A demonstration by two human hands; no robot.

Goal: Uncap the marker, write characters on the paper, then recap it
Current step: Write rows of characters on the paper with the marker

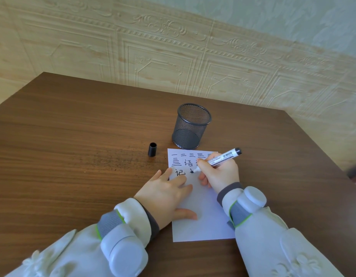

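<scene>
A white sheet of paper [203, 222] lies on the brown wooden table [73, 146], with three rows of black characters at its top. My right hand [219, 174] grips a white marker [223, 157] with a black end, its tip touching the paper in the third row. My left hand [167, 194] lies flat with spread fingers on the paper's left edge and holds it down. The marker's black cap [152, 149] lies alone on the table, left of the paper's top corner.
A dark mesh pen holder [191, 125] stands just behind the paper. Both wrists carry grey-white devices on straps. The table's far edge meets an embossed beige wall, and its right edge runs close by.
</scene>
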